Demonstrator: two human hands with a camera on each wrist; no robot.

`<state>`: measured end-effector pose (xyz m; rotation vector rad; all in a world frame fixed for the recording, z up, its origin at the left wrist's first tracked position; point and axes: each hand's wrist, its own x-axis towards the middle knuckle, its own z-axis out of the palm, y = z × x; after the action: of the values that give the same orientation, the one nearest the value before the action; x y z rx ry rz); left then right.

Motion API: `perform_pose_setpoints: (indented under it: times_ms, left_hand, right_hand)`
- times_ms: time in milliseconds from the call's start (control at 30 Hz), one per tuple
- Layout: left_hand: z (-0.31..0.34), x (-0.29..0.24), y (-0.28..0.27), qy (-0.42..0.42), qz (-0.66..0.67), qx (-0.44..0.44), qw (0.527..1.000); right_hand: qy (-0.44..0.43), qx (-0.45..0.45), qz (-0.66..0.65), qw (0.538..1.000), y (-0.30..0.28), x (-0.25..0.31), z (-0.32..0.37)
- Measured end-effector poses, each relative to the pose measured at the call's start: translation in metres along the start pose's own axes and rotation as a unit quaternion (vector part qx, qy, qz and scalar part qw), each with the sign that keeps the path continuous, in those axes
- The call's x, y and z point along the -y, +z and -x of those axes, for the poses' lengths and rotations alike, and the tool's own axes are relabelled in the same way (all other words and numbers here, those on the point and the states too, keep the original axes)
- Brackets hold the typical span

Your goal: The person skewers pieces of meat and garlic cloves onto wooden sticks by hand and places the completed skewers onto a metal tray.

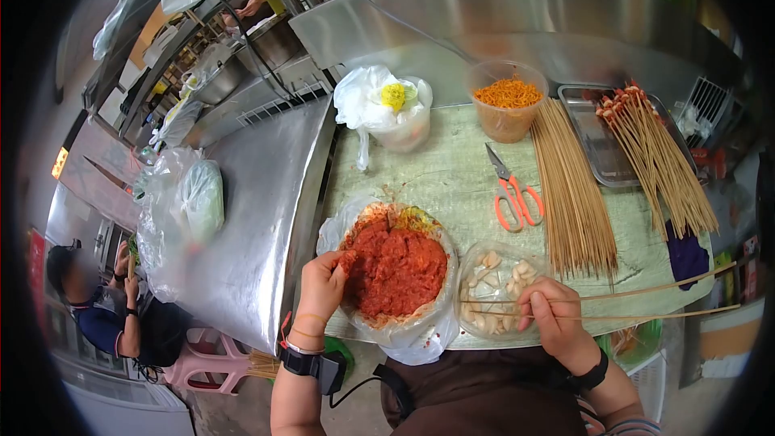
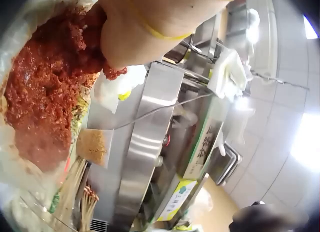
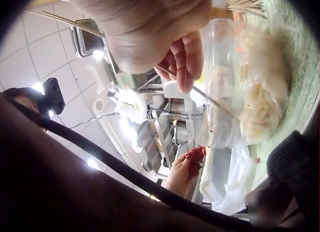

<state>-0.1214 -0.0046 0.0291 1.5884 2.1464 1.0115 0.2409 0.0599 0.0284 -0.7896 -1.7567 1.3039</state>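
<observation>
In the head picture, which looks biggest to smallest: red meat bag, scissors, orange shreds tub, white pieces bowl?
1. red meat bag.
2. white pieces bowl and orange shreds tub: alike, tub farther away, so unranked.
3. scissors.

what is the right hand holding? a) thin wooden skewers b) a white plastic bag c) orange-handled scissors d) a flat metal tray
a: the right hand pinches two thin wooden skewers over the clear plastic tub of pale pieces; the orange-handled scissors lie untouched nearby.
</observation>
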Motion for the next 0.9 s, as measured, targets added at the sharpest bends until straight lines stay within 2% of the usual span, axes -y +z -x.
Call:
perform_pose_setpoints:
  times_ms: [33,100,133,200,233,300,333,367,433,467,500,567,633,733,767,800,833,900]
  left_hand:
    - [0.000,-0.010,-0.001,0.001,0.001,-0.003,1.000]
    - [0.000,-0.029,-0.004,-0.030,-0.115,-0.055,0.991]
    - [0.001,-0.028,-0.006,-0.030,-0.114,-0.060,0.991]
    - [0.001,-0.023,-0.012,0.027,-0.233,-0.028,0.972]
    - [0.001,-0.021,-0.012,0.028,-0.232,-0.031,0.972]
    - [0.000,-0.017,-0.011,0.061,-0.186,-0.127,0.972]
    - [-0.001,-0.020,-0.014,0.063,-0.158,-0.142,0.975]
    - [0.000,-0.026,-0.017,0.063,-0.155,-0.143,0.975]
    - [0.005,-0.041,-0.020,0.004,-0.093,-0.041,0.995]
    - [0.006,-0.040,-0.018,0.050,-0.094,-0.010,0.994]
    - [0.007,-0.038,-0.013,0.049,-0.093,-0.012,0.994]
    - [0.006,-0.032,-0.003,0.137,-0.161,-0.017,0.977]
    - [0.001,-0.022,0.003,0.134,-0.152,-0.031,0.979]
    - [-0.006,-0.014,0.003,0.128,-0.070,-0.055,0.988]
    - [-0.005,-0.021,-0.002,-0.044,0.111,-0.022,0.993]
    - [-0.003,-0.026,-0.005,-0.212,0.286,0.013,0.934]
    - [-0.002,-0.028,-0.007,-0.212,0.290,0.007,0.933]
    - [0.000,-0.031,-0.007,-0.214,0.413,-0.019,0.885]
  right_hand:
    - [-0.003,0.001,0.001,1.000,0.000,0.000,0.000]
    - [-0.004,0.001,0.010,1.000,0.000,-0.001,0.000]
    - [-0.008,0.004,0.010,1.000,0.000,-0.001,0.000]
    - [-0.002,-0.005,0.011,1.000,0.002,-0.001,0.000]
    - [-0.005,-0.004,0.012,1.000,0.002,-0.001,0.000]
    - [-0.002,-0.006,0.012,1.000,0.002,-0.001,0.000]
    - [-0.003,-0.005,0.015,1.000,0.002,-0.001,0.001]
    - [-0.004,-0.006,0.012,1.000,0.002,-0.001,0.001]
    - [-0.006,-0.006,0.011,1.000,0.003,-0.002,0.001]
    - [-0.005,-0.007,0.008,1.000,0.003,-0.002,0.001]
    - [-0.005,-0.008,0.004,1.000,0.003,-0.002,0.001]
    - [-0.002,-0.008,0.001,1.000,0.004,-0.002,0.001]
    - [0.001,-0.011,-0.002,1.000,0.005,-0.003,0.002]
    - [-0.003,-0.011,0.008,1.000,0.003,-0.002,0.002]
    - [-0.003,-0.011,0.002,1.000,0.004,-0.002,0.002]
    - [-0.003,-0.010,-0.004,1.000,0.004,-0.001,0.001]
    - [-0.007,-0.005,-0.002,1.000,0.004,-0.002,0.001]
    - [0.001,-0.004,-0.006,1.000,0.005,-0.005,0.001]
